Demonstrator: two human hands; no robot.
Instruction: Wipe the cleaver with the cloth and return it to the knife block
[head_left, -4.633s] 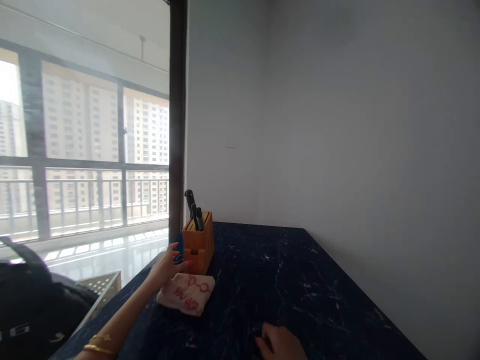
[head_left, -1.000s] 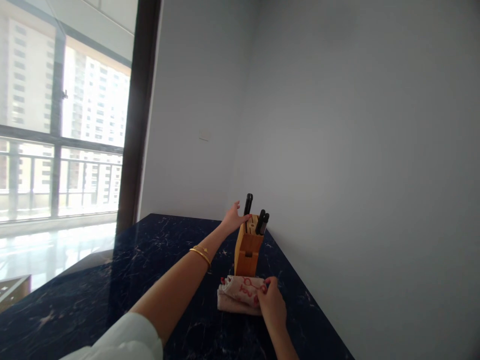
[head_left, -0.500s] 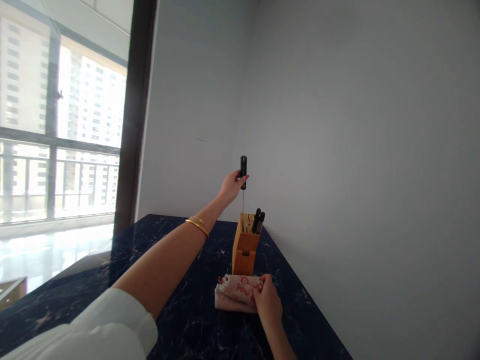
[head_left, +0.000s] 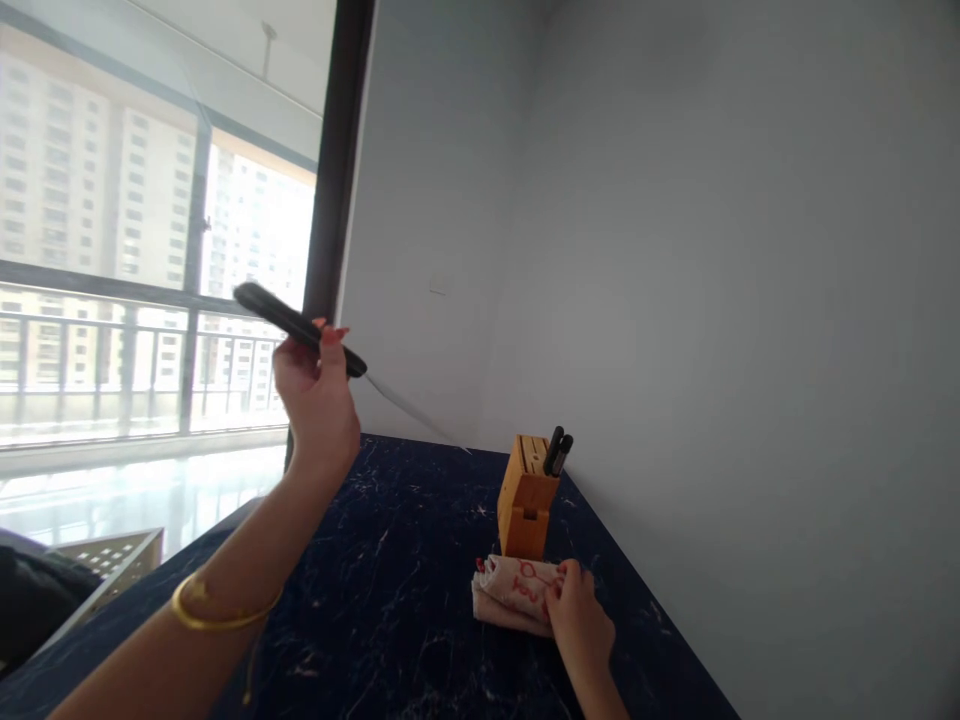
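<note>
**Knife out of block, cloth under right hand**

Left hand [head_left: 319, 400] raised on the left, fingers clamped round the black handle of a knife [head_left: 300, 328]; thin blade slants down and right, tip well above the dark marble counter [head_left: 390, 560]. Knife block [head_left: 527, 495] stands far right near the wall, two black handles in its slots, front slots vacant. Just in front of it, folded cloth [head_left: 514, 592] lies flat; right hand [head_left: 581, 620] rests on its right edge, fingers curled onto the fabric. Wiping not begun, by my read. Blade blurred, edge unreadable; cloth print illegible; right thumb hidden.
</note>
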